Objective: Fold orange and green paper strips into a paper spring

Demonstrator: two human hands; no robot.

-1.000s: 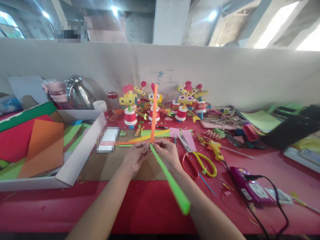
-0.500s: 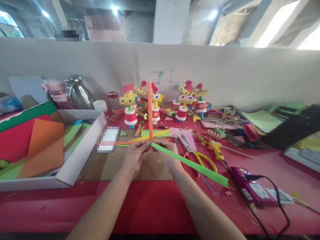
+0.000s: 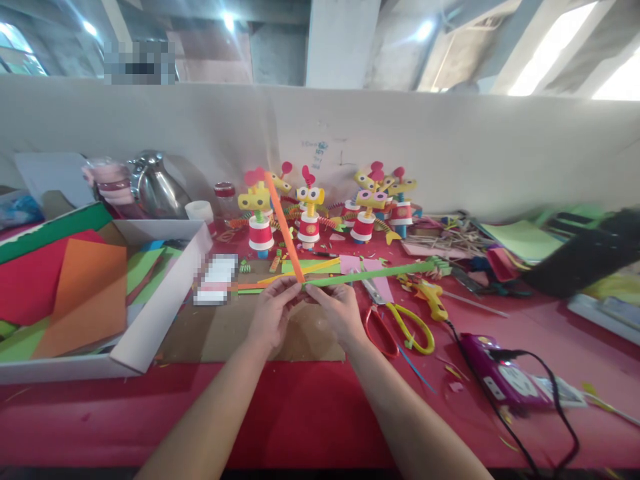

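Hands point(image 3: 270, 310) point(image 3: 343, 308) partly cover orange strip point(image 3: 285, 227) and green strip point(image 3: 387, 273).

You are in craft workshop, by look of it. Red-covered counter point(image 3: 310, 413) before you carries several near-alike cup-bodied figures point(image 3: 261, 235), box point(image 3: 150, 323) of coloured sheets point(image 3: 95, 287), scissors point(image 3: 374, 292), yellow glue gun point(image 3: 433, 300), purple socket block point(image 3: 477, 350), loose sticks point(image 3: 440, 237). You hold orange strip point(image 3: 286, 230), green strip point(image 3: 385, 274). Beyond white partition point(image 3: 200, 120): bare pillar point(image 3: 341, 43), ceiling lights point(image 3: 229, 21), concrete-looking hall point(image 3: 280, 57).

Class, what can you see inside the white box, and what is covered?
An orange sheet, a red sheet and light green paper show inside the white box. They overlap, so whatever lies beneath them cannot be seen.
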